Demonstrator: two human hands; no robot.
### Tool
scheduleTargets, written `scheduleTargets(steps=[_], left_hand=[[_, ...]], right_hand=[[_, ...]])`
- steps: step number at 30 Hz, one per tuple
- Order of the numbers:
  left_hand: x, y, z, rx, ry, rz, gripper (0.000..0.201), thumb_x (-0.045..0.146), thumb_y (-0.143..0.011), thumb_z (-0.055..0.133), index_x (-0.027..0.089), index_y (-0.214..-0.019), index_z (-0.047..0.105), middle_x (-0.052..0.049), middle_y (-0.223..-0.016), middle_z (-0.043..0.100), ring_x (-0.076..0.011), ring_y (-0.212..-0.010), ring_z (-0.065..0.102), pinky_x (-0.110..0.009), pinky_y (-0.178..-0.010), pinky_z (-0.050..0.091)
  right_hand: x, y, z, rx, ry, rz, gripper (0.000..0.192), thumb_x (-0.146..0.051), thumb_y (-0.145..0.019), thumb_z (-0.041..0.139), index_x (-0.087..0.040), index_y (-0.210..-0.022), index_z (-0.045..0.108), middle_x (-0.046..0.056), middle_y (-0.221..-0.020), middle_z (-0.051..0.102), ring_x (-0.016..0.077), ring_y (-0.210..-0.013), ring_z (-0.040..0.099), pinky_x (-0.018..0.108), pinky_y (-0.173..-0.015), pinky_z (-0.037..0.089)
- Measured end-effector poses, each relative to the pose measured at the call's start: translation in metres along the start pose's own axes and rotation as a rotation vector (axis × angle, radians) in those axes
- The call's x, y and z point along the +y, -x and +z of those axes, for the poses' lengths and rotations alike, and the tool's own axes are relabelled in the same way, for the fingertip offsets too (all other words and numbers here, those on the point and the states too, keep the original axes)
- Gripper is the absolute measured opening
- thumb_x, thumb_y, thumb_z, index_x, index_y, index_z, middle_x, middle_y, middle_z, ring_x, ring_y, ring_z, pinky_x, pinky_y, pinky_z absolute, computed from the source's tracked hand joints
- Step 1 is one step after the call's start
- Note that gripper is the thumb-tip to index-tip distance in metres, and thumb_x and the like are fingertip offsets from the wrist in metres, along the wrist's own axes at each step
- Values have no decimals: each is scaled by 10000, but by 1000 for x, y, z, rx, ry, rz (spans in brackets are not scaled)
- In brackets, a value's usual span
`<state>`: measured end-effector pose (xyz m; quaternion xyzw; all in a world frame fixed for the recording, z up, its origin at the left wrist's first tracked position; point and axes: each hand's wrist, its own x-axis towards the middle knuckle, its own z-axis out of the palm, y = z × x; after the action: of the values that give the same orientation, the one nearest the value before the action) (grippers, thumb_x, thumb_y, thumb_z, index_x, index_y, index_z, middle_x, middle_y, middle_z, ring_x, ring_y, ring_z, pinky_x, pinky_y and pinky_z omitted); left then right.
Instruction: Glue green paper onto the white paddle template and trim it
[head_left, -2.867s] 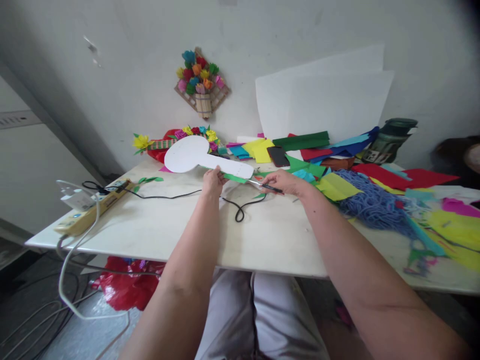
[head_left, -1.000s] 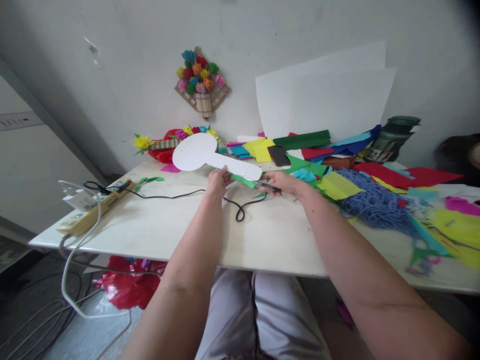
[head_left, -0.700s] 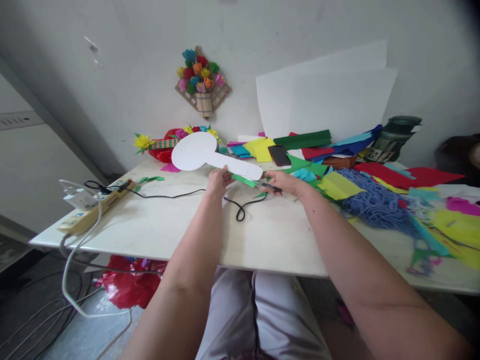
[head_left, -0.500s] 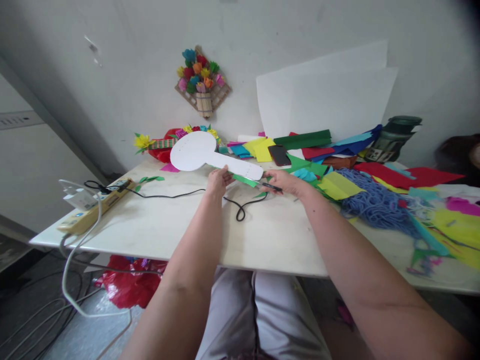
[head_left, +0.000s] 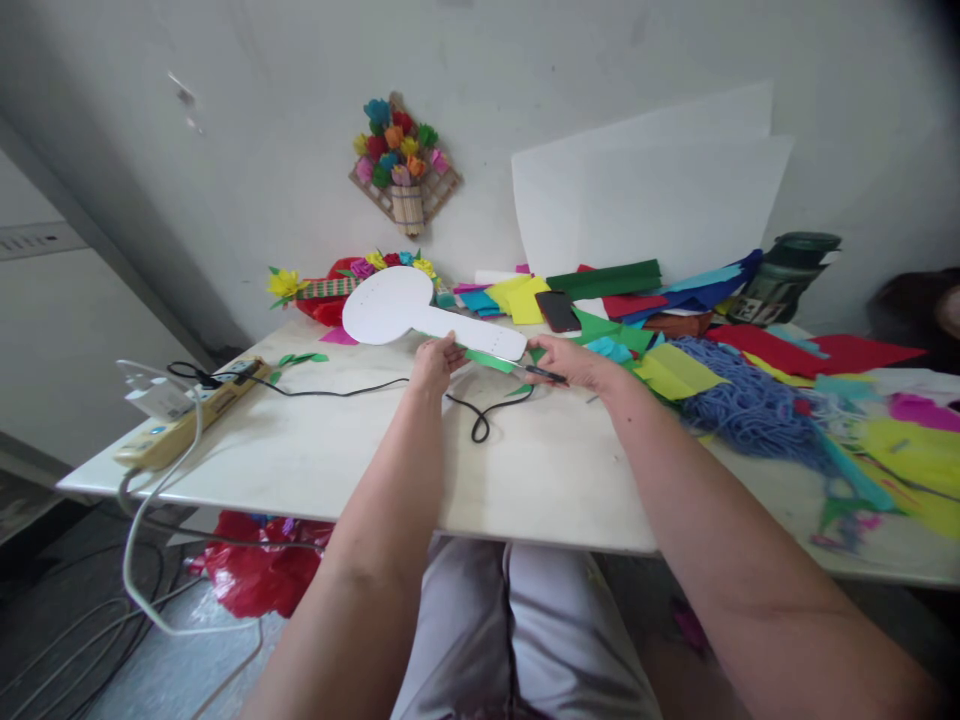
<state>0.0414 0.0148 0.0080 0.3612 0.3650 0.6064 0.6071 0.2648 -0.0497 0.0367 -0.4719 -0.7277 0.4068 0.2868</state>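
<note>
My left hand [head_left: 433, 360] pinches the stem of a white paddle-shaped card cutout [head_left: 390, 303], held just above the table with its round end pointing left. A green paper strip [head_left: 489, 361] lies under the stem, and whether my fingers hold it too is unclear. My right hand [head_left: 570, 362] grips black-handled scissors [head_left: 541, 374], blades pointing left at the stem's end and the green strip. A black cable [head_left: 480, 415] loops on the white table [head_left: 315, 460] just below both hands.
Coloured paper sheets [head_left: 525, 298], a phone [head_left: 556, 311] and blue yarn [head_left: 742, 405] crowd the right half. A power strip [head_left: 187, 415] sits at the left edge. Paper flowers [head_left: 337, 283] lie at the back, a green jar [head_left: 787, 268] at far right, white boards [head_left: 652, 200] against the wall.
The white cutout has shifted a little to the right and both hands moved slightly with it; in the last half second almost nothing has moved.
</note>
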Motion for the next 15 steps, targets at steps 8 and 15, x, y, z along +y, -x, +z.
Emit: scheduleTargets(steps=[8,15], left_hand=[[0,2,1,-20,-2,20,173,273,-731,612,120,-779,546,-25,-557,585,-153,-548,602,-304,-593,509],[0,0,-1,3,-34,12,227,342,-727,625,130,-762,551,-39,-552,607,-149,-523,598,-276,-566,499]], right_hand=[[-7,3,-1,-42,-78,-26,773,-286,-623,712,-146,-1302,369,-78,-487,514,42,-343,354,177,-335,232],[-7,7,-2,-49,-103,11,1095,-263,-607,726,-123,-1429,18,-83,-468,530,54,-352,384,165,-341,259]])
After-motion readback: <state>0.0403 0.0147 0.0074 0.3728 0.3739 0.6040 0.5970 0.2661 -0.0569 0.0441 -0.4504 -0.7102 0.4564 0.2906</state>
